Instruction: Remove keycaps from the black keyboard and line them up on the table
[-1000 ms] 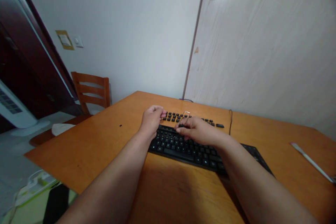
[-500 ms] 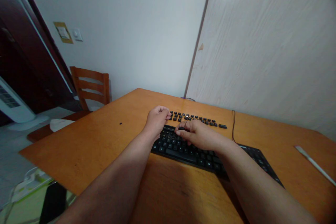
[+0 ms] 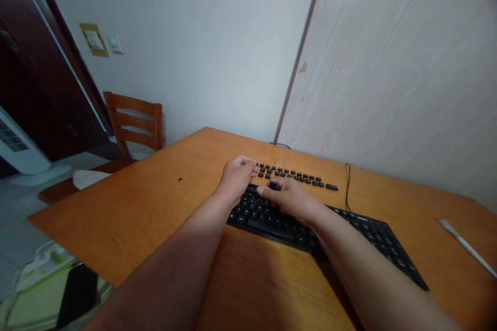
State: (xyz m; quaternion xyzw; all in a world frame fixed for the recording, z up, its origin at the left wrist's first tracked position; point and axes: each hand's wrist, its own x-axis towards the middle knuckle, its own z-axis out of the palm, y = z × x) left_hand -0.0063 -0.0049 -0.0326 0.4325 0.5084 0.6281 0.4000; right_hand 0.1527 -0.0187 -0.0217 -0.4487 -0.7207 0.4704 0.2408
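Observation:
A black keyboard [image 3: 267, 220] lies slantwise on the wooden table, with several keys off its upper rows. My right hand [image 3: 289, 196] is above its upper part, fingers closed on a wire keycap puller [image 3: 280, 163] whose thin loop sticks up past the fingertips. A small black piece [image 3: 274, 185] shows at the fingers; whether it is a keycap or the puller's handle I cannot tell. My left hand [image 3: 238, 173] is closed in a pinch at the keyboard's upper left edge. What it holds, if anything, is hidden. Loose black keycaps [image 3: 297, 176] lie in rows behind the keyboard.
One small black piece [image 3: 179, 179] lies apart on the left of the table [image 3: 155, 222]. A white brush-like tool [image 3: 466, 248] is at the right. The keyboard's cable [image 3: 347, 186] runs back toward the wall. A wooden chair [image 3: 134, 124] stands beyond the left edge.
The view has shifted slightly, bringing more of the keyboard's right end into sight. My right hand has turned a little, and the black piece at its fingers shows more plainly. My left hand stays pinched.

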